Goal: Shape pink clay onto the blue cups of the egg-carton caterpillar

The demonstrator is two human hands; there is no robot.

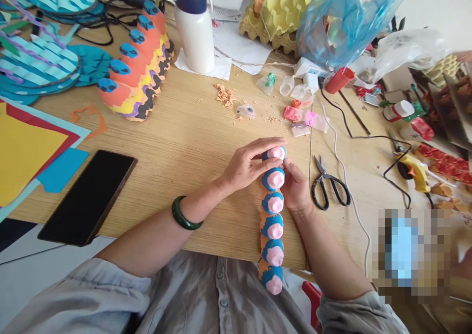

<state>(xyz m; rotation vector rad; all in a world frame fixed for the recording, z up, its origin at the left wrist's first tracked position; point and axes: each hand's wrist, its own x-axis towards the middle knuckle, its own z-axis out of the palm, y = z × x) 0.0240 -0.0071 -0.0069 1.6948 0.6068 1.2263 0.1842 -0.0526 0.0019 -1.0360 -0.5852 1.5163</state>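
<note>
A long strip of egg-carton cups [272,221] lies on the wooden table [177,142], painted orange and blue, each cup capped with a pink soft blob. My left hand [249,164] curves over the far end of the strip, its fingers across the top cup. My right hand [297,186] grips that same end from the other side, with its fingertips on the pink blob of the second cup. A green bangle [186,213] circles my left wrist. A similar orange, yellow and blue carton piece [136,64] stands farther up the table.
Black-handled scissors [329,184] lie right of my right hand, and a black phone [87,197] lies to the left. Coloured paper, a white bottle [191,29], a glue gun [413,169], a white cable, scraps and plastic bags surround the work area.
</note>
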